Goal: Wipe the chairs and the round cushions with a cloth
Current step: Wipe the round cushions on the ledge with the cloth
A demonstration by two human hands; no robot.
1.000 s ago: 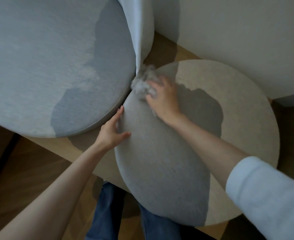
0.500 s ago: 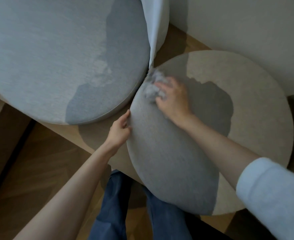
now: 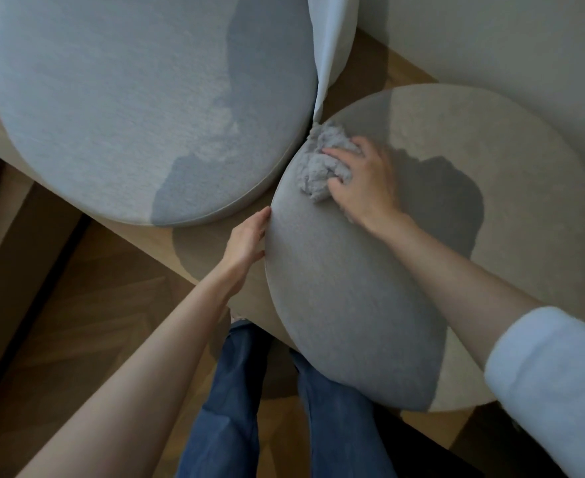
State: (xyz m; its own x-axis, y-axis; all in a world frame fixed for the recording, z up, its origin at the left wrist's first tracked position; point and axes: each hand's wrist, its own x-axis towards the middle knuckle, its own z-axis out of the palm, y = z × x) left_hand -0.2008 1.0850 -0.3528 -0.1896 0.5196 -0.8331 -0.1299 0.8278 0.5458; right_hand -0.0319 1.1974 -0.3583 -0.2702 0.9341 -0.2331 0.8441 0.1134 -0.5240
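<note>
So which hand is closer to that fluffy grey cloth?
Right. The right hand grips the cloth on top of the beige cushion. The left hand rests against that cushion's rim, apart from the cloth and nearer the person.

My right fingers (image 3: 344,154) sink into the cloth (image 3: 318,170), so their tips are hidden. The blue cushion (image 3: 128,98) runs off the top.

1 head camera looks steeply down, close over the beige cushion (image 3: 491,270).
</note>
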